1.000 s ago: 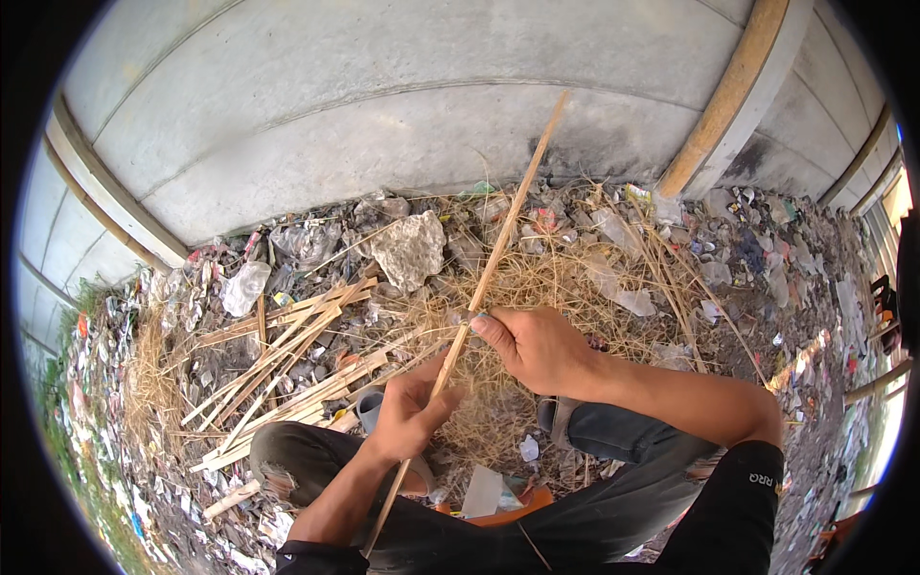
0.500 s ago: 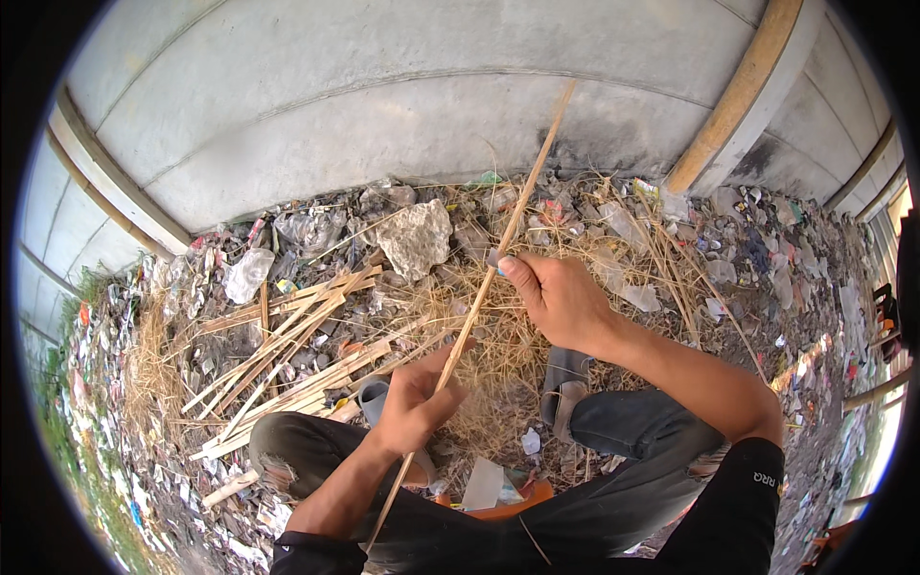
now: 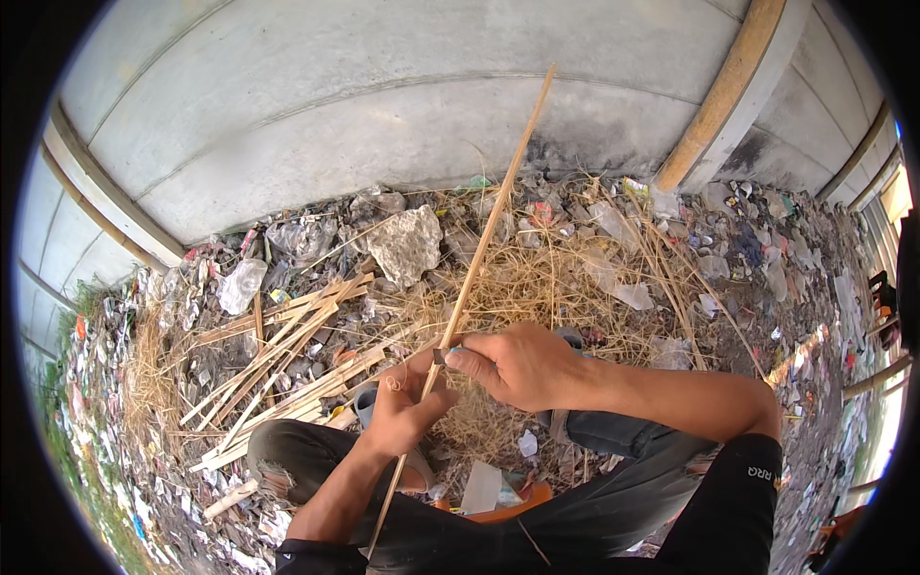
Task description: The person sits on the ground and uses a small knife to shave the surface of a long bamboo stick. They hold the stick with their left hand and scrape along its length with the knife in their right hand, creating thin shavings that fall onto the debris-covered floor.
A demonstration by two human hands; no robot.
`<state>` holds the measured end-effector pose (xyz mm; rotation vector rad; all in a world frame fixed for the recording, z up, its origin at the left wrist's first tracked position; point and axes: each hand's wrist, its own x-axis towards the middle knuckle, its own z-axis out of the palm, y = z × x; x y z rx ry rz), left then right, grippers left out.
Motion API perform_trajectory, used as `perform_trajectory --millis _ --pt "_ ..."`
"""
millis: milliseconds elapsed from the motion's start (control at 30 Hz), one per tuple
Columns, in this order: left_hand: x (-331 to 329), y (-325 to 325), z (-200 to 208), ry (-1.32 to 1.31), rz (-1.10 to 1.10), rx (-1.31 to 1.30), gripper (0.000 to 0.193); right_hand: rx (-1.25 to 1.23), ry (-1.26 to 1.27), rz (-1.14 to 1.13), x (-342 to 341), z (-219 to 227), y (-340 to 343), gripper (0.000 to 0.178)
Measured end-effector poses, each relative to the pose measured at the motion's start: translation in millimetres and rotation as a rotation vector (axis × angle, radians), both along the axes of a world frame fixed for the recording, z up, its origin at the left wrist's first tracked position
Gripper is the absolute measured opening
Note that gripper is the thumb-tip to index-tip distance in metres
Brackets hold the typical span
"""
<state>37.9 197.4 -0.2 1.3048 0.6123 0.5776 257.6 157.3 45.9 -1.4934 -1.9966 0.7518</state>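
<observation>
A long, thin bamboo strip (image 3: 498, 206) slants from my lap up toward the wall. My left hand (image 3: 404, 414) is closed round its lower part, and a thin curled shaving (image 3: 395, 383) sits by its fingers. My right hand (image 3: 522, 369) is closed on a small knife, its handle hidden in the fist. The short dark blade (image 3: 440, 356) lies against the strip just above my left hand, with the right thumb beside it. The two hands almost touch.
Split bamboo strips (image 3: 287, 407) lie piled at the left. Dry shavings (image 3: 508, 302) cover the ground ahead, near a pale rock (image 3: 406, 245). A concrete wall (image 3: 383, 125) with a bamboo post (image 3: 724, 91) stands beyond. Something orange (image 3: 517, 505) lies between my legs.
My right hand has slid the blade down along the strip, toward me, to just above my left hand. The strip's far end has shifted slightly left. My left hand keeps its grip.
</observation>
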Motion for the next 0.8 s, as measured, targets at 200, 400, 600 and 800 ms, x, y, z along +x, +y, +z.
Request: perform_trajectory --millis 200,400,600,800 --pt "-1 -5 12 0.012 -0.043 -0.184 0.058 -0.015 0.375 -0.239 32 -7 28 0.053" --pt "-4 -7 4 0.009 -0.173 -0.145 0.055 -0.122 0.483 -0.308 49 5 34 0.036" --pt "-2 7 -22 0.057 0.332 -0.021 0.073 -0.128 0.591 -0.207 54 -12 33 0.027" --pt "-35 20 -18 1.022 -0.028 1.01 0.091 -0.145 0.536 -0.244 53 -8 26 0.028"
